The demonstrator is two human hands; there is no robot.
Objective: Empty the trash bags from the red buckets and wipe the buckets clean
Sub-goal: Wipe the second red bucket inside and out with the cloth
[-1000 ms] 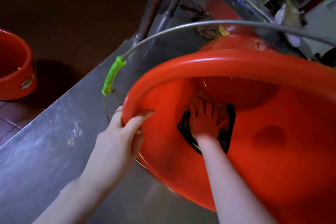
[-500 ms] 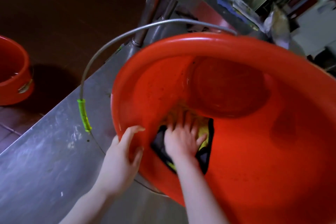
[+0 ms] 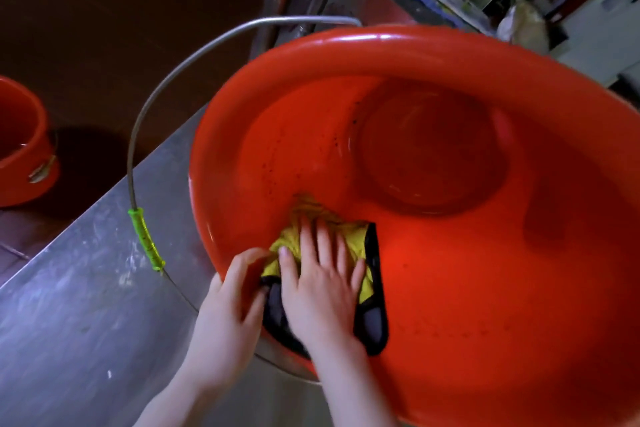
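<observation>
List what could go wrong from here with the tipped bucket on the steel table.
1. The red bucket lies tipped on the steel table, steadied by the left hand at its rim. Pressure from the right hand might roll or slide it toward the table edge.
2. The cloth covers one patch, so the dark specks higher on the wall may be missed.
3. The loose wire handle could swing and catch a wrist.

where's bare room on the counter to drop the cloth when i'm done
Bare stainless steel counter: left of the green-sleeved wire handle, out to the counter's edge, and nearer you below the left hand. Crowded: the near rim of the large red plastic bucket, where the left hand, right hand and yellow black-edged cloth meet.
</observation>
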